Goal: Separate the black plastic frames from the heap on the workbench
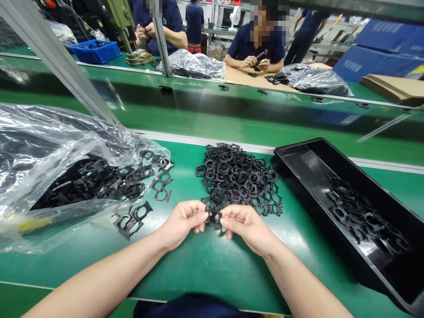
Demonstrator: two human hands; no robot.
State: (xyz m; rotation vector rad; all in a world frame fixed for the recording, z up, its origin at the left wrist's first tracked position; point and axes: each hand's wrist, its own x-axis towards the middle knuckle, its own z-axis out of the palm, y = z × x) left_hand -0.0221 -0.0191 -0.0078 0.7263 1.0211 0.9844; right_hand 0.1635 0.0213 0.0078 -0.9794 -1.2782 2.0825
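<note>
Between my two hands is a small black ring-shaped plastic part (214, 217), raised a little above the green table. My left hand (189, 221) pinches its left edge with thumb and fingers. On the other side my right hand (243, 224) grips the right edge the same way. Just beyond the fingers lies a heap of similar black ring parts (236, 174). To the left, a clear plastic bag (66, 145) lies open with many more of these parts spilling out of its mouth. A few loose ring parts (134, 221) rest on the table near my left forearm.
A long black bin (294, 165) holding some ring parts stands at the right. Behind the table runs a green conveyor belt (198, 110) with scattered black pieces. Across it, people sit working beside plastic bags, a blue tray (96, 52) and blue boxes (377, 53). A metal post (62, 62) rises at the left.
</note>
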